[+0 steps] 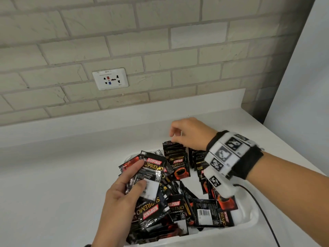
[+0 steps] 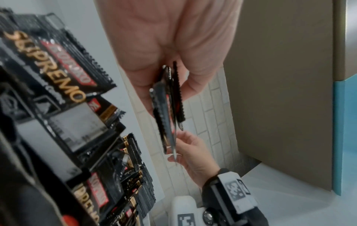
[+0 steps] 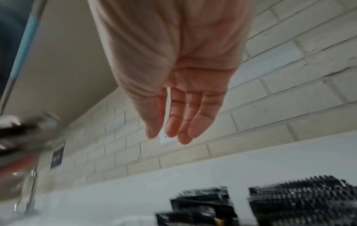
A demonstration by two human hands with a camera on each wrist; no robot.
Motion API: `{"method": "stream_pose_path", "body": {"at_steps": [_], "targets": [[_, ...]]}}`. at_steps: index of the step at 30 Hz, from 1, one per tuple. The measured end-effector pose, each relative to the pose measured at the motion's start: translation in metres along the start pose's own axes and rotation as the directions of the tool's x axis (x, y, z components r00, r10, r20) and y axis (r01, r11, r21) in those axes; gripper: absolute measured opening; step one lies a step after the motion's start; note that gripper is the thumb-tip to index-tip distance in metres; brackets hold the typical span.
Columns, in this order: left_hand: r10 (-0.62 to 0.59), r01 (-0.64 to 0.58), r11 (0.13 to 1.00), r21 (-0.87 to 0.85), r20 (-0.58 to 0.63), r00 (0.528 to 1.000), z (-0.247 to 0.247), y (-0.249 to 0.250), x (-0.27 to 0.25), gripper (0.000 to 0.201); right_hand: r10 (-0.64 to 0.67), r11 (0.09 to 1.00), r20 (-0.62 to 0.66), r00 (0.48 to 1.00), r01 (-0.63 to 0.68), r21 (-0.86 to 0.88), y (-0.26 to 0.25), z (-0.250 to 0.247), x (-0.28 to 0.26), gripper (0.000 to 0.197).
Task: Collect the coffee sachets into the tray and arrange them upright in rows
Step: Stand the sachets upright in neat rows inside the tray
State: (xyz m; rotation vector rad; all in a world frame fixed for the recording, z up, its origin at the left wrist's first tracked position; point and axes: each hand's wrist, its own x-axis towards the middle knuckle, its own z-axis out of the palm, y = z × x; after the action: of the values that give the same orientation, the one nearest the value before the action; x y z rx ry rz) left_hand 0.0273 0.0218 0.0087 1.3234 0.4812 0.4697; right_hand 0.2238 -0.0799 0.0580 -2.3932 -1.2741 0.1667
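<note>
Both arms are bare, with no sleeves. The right hand (image 1: 191,132) has a black band (image 1: 249,163) wrapped around its wrist. On the band sits a white blocky box (image 1: 226,157) covered in black and white square patterns, like little mazes. A thin black cable (image 1: 258,207) runs out from it. The left hand (image 1: 121,195) has nothing on it that shows.

**A pantry or kitchen counter**

The setting looks like a kitchen or office pantry — a smooth white countertop (image 1: 53,175) with a low raised back edge runs beneath a wall of pale brick-pattern tiles (image 1: 160,32). A white multi-socket power outlet (image 1: 110,79) is set into the tiles. Instant coffee sachets (image 1: 179,164) fill a white tray (image 1: 249,216) on the counter — pantry stock.
</note>
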Motion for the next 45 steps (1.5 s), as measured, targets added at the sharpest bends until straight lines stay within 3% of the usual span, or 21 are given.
{"method": "stream_pose_path", "body": {"at_steps": [3, 7, 9, 14, 18, 22, 25, 27, 29, 32, 35, 37, 39, 41, 43, 45], "targets": [[0.037, -0.038, 0.996, -0.076, -0.013, 0.999, 0.01, -0.001, 0.0, 0.048, 0.112, 0.94, -0.106, 0.988, -0.07, 0.333, -0.013, -0.008, -0.034, 0.014], [0.103, -0.106, 0.982, -0.155, -0.029, 0.994, 0.029, -0.003, -0.002, 0.055, 0.217, 0.747, 0.093, 0.972, -0.226, 0.625, -0.032, 0.006, -0.078, 0.032], [0.132, -0.136, 0.98, -0.146, -0.033, 0.991, 0.037, -0.007, -0.005, 0.058, 0.223, 0.646, 0.105, 0.969, -0.228, 0.728, -0.037, 0.018, -0.091, 0.039], [0.13, -0.132, 0.985, -0.112, -0.028, 0.991, 0.048, -0.013, -0.012, 0.071, 0.371, 0.42, 0.026, 0.928, -0.193, 0.887, -0.031, 0.034, -0.103, 0.02], [0.101, -0.099, 0.976, -0.195, 0.002, 0.995, 0.052, -0.008, -0.017, 0.041, 0.368, 0.346, 0.045, 0.929, -0.181, 0.921, -0.02, 0.042, -0.11, 0.017], [0.081, -0.078, 0.97, -0.23, 0.002, 0.997, 0.051, -0.012, -0.018, 0.047, 0.431, 0.235, 0.018, 0.902, -0.131, 0.963, -0.014, 0.048, -0.116, 0.021], [0.104, -0.113, 0.96, -0.255, -0.051, 0.993, 0.051, -0.013, -0.017, 0.049, 0.526, 0.046, -0.017, 0.85, -0.008, 0.999, -0.007, 0.046, -0.123, 0.023], [0.133, -0.151, 0.955, -0.256, -0.085, 0.987, 0.05, -0.016, -0.015, 0.052, 0.529, -0.075, 0.003, 0.849, 0.043, 0.996, -0.004, 0.043, -0.128, 0.027], [0.153, -0.177, 0.947, -0.267, -0.111, 0.982, 0.05, -0.018, -0.014, 0.053, 0.464, -0.084, 0.045, 0.885, -0.007, 0.996, -0.004, 0.043, -0.131, 0.033], [0.18, -0.204, 0.942, -0.267, -0.113, 0.977, 0.056, -0.021, -0.015, 0.056, 0.373, 0.034, 0.101, 0.922, -0.122, 0.992, -0.013, 0.047, -0.131, 0.033], [0.247, -0.26, 0.935, -0.241, -0.082, 0.965, 0.064, -0.023, -0.017, 0.062, 0.417, 0.114, 0.08, 0.906, -0.139, 0.984, -0.021, 0.052, -0.126, 0.014], [0.262, -0.268, 0.928, -0.259, -0.06, 0.963, 0.064, -0.024, -0.02, 0.063, 0.458, 0.112, 0.062, 0.887, -0.127, 0.986, -0.022, 0.054, -0.123, 0.008], [0.219, -0.211, 0.932, -0.296, -0.007, 0.976, 0.061, -0.027, -0.02, 0.091, 0.483, 0.054, 0.061, 0.874, -0.099, 0.994, -0.024, 0.054, -0.122, 0.01], [0.157, -0.134, 0.941, -0.309, 0.052, 0.986, 0.058, -0.029, -0.019, 0.103, 0.516, -0.057, 0.066, 0.854, -0.043, 0.997, -0.026, 0.052, -0.122, 0.015], [0.118, -0.086, 0.946, -0.312, 0.085, 0.989, 0.057, -0.027, -0.021, 0.103, 0.573, -0.171, 0.073, 0.816, 0.032, 0.985, -0.024, 0.049, -0.123, 0.018], [0.117, -0.094, 0.949, -0.3, 0.062, 0.991, 0.056, -0.024, -0.023, 0.085, 0.63, -0.231, 0.059, 0.775, 0.114, 0.966, -0.019, 0.043, -0.124, 0.017]]}}
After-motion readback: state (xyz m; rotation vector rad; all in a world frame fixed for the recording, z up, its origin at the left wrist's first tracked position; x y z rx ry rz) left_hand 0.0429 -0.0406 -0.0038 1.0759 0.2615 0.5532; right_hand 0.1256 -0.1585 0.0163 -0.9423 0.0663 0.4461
